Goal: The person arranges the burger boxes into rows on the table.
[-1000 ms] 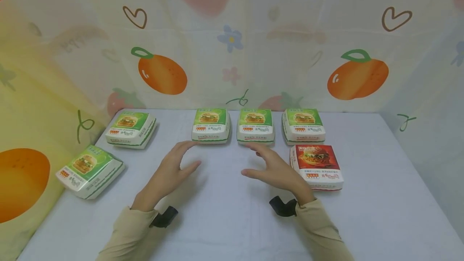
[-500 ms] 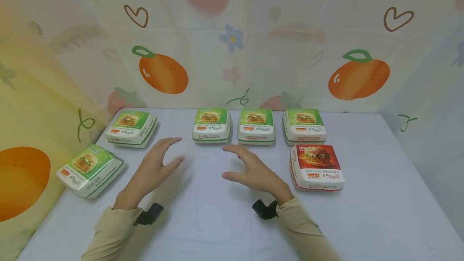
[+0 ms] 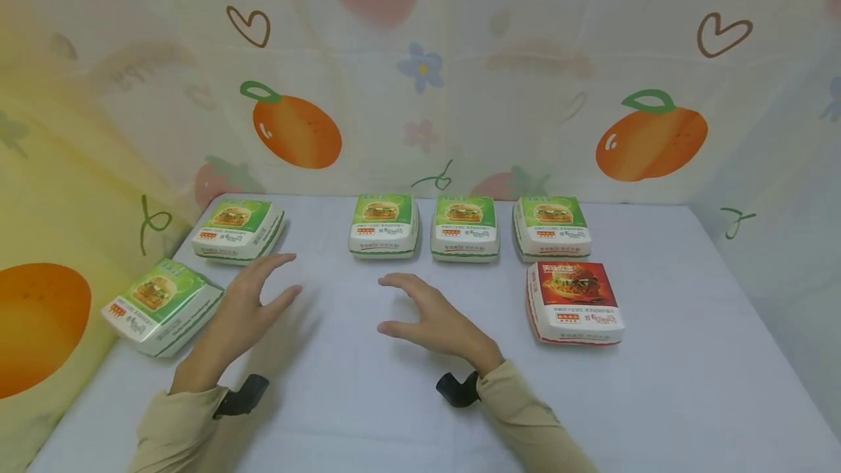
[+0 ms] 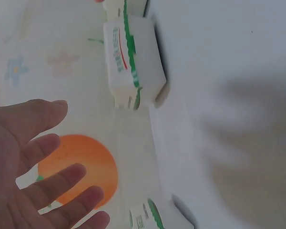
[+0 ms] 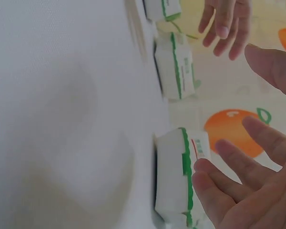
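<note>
My left hand [image 3: 243, 312] hovers above the white table, fingers relaxed and spread from the thumb, holding nothing. Nearest to it are a green-and-white burger box [image 3: 164, 305] at the left edge, partly behind my forearm, and another green burger box [image 3: 238, 228] beyond the fingertips. My right hand [image 3: 436, 323] is also in the air near the middle of the table, its fingers loosely bent and nothing in them. Farther right lies a red-and-white burger box [image 3: 574, 301]. In the left wrist view a green-edged box [image 4: 133, 62] shows past the left thumb.
Along the back edge stand three more green burger boxes, at left [image 3: 383, 225], middle [image 3: 464, 228] and right [image 3: 552, 228]. The right one is just behind the red box. A fruit-printed curtain [image 3: 512, 115] hangs behind the table [image 3: 368, 400].
Both hands have moved left, away from the row of boxes at the back. The right hand has also come slightly lower in view. The boxes have stayed in place.
</note>
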### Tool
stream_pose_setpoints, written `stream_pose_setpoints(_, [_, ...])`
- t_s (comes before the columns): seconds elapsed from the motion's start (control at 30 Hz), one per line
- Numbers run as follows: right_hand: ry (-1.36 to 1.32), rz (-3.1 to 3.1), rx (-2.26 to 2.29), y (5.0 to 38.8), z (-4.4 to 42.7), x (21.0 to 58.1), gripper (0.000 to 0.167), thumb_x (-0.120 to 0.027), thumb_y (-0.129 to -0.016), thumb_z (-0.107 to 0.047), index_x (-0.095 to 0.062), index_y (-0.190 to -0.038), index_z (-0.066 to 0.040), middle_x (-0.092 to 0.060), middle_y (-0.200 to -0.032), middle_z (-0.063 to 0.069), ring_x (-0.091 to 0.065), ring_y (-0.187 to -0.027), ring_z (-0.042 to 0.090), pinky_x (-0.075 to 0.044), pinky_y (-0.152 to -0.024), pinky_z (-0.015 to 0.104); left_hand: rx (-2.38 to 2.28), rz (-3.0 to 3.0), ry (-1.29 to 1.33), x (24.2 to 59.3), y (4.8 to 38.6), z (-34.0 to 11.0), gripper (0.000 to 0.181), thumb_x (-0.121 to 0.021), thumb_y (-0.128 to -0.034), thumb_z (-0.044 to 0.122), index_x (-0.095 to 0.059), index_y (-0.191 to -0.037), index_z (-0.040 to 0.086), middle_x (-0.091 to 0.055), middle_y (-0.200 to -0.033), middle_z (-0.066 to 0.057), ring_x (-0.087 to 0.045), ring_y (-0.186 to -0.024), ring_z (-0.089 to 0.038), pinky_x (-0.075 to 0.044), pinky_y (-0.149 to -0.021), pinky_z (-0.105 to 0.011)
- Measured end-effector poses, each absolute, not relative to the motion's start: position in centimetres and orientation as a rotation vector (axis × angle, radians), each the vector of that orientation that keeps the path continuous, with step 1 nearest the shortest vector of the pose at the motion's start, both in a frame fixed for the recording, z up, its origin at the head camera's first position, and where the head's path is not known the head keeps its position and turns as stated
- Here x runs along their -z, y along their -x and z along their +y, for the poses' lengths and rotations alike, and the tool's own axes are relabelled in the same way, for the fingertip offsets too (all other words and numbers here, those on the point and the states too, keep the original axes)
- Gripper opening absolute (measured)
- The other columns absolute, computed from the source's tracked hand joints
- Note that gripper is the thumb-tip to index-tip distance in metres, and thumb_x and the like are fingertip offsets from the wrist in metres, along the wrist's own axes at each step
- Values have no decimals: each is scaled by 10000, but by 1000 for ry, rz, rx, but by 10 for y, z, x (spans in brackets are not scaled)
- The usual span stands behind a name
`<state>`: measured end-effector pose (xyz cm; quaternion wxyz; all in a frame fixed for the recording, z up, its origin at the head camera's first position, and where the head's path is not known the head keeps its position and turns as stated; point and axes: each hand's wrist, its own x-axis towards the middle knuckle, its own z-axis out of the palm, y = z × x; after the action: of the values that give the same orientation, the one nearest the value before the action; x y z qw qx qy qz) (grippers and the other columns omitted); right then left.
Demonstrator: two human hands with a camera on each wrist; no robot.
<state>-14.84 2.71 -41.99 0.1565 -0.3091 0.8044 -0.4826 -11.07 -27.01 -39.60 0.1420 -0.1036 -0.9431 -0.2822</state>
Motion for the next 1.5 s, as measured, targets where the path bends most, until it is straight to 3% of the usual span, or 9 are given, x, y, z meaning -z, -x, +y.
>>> stream_pose_setpoints(0.23, [910,2273,1370,146,15,419,641,-730,-905,-316,-457,-1463,-160,-456,-1519,-14,-388,-1434,129,-341,-1197,387,780,-2625,291,393,104,-285,477,-750,-832,15,-579,-1273,-36,-588,-1280,-271,-511,-1207,-465,-417,-961,-630])
stream_pose_setpoints(0.47, [919,2267,1365,144,2,420,631,-722,-910,-326,-460,-1461,-165,-457,-1519,-22,-392,-1428,116,-338,-1198,366,782,-2665,198,387,98,-304,486,-735,-864,52,-554,-1311,-2,-545,-1303,-264,-489,-1209,-453,-418,-908,-623])
stream_pose_setpoints(0.63, [918,2261,1371,143,-8,422,626,-716,-914,-337,-462,-1462,-177,-457,-1517,-35,-395,-1423,106,-342,-1195,358,740,-2677,168,385,97,-319,482,-716,-898,96,-549,-1342,6,-551,-1304,-252,-504,-1158,-397,-415,-855,-486])
stream_pose_setpoints(0.77, [905,2252,1375,141,-17,423,625,-712,-915,-351,-460,-1465,-194,-450,-1522,-52,-393,-1426,103,-344,-1195,356,763,-2712,138,385,96,-330,491,-694,-922,122,-527,-1364,-15,-523,-1337,-298,-472,-1207,-463,-416,-926,-594])
stream_pose_setpoints(0.87, [909,2247,1380,140,-24,423,622,-715,-914,-343,-463,-1462,-196,-456,-1517,-54,-398,-1423,102,-346,-1193,343,769,-2733,119,386,95,-337,496,-685,-927,119,-514,-1368,-32,-495,-1355,-329,-423,-1247,-533,-342,-979,-717])
stream_pose_setpoints(1.3, [952,2256,1350,136,-40,426,597,-686,-933,-358,-464,-1459,-187,-457,-1518,-43,-405,-1426,121,-351,-1188,330,749,-2747,27,396,94,-368,477,-662,-944,133,-509,-1349,-70,-484,-1339,-386,-410,-1226,-593,-302,-993,-743])
stream_pose_setpoints(1.43, [956,2254,1346,134,-43,429,593,-683,-935,-363,-463,-1459,-195,-460,-1517,-50,-402,-1427,114,-345,-1190,316,673,-2751,-44,401,94,-378,460,-657,-936,115,-518,-1334,-70,-494,-1301,-389,-481,-1058,-513,-408,-842,-605])
stream_pose_setpoints(1.5, [960,2247,1342,134,-45,430,594,-683,-935,-365,-462,-1460,-195,-460,-1517,-50,-400,-1427,111,-343,-1190,309,642,-2753,-82,403,95,-382,455,-657,-930,107,-524,-1325,-75,-491,-1283,-394,-476,-966,-466,-385,-741,-498])
